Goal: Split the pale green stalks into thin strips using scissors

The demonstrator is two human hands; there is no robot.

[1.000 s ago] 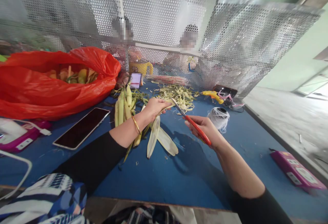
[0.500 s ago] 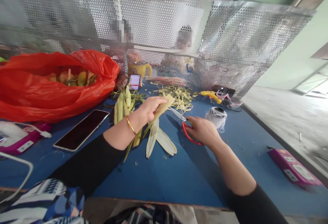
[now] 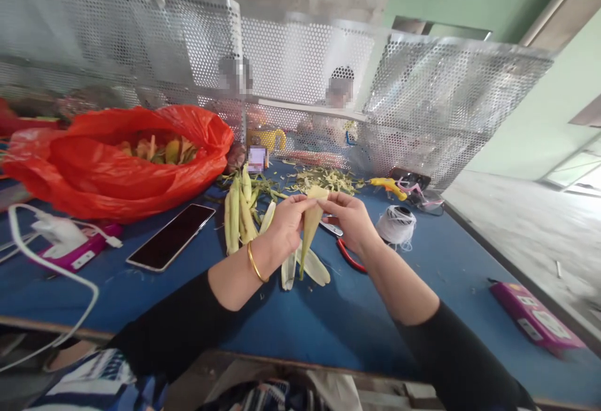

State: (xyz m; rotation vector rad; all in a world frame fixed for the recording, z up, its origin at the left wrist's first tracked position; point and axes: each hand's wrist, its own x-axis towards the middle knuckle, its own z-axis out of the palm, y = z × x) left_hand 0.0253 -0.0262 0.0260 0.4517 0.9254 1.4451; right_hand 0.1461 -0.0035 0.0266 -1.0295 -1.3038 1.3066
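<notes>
Between my two hands is a pale yellow-green corn husk (image 3: 310,226), its narrow end hanging down. My left hand (image 3: 287,220) pinches its upper left edge, and my right hand (image 3: 350,217) pinches the upper right edge. Under my right hand lie red-handled scissors (image 3: 350,255), partly hidden by it. Two flat husk pieces (image 3: 315,265) rest on the blue table (image 3: 366,323) below the held one. Left of my left hand is a bunch of whole green-yellow husks (image 3: 233,220). Shredded trimmings (image 3: 328,180) are piled beyond my hands.
A red plastic bag (image 3: 117,176) of husks stands at the left, near a phone (image 3: 171,237) and a cabled power strip (image 3: 79,251). To the right are a spool of white thread (image 3: 395,228), a yellow tool (image 3: 389,187) and a purple box (image 3: 535,317). Perforated metal panels (image 3: 300,54) line the back.
My right hand has let go of the scissors, which now lie on the table, and has moved left to grip the husk. The husk now points downward. The view has shifted slightly.
</notes>
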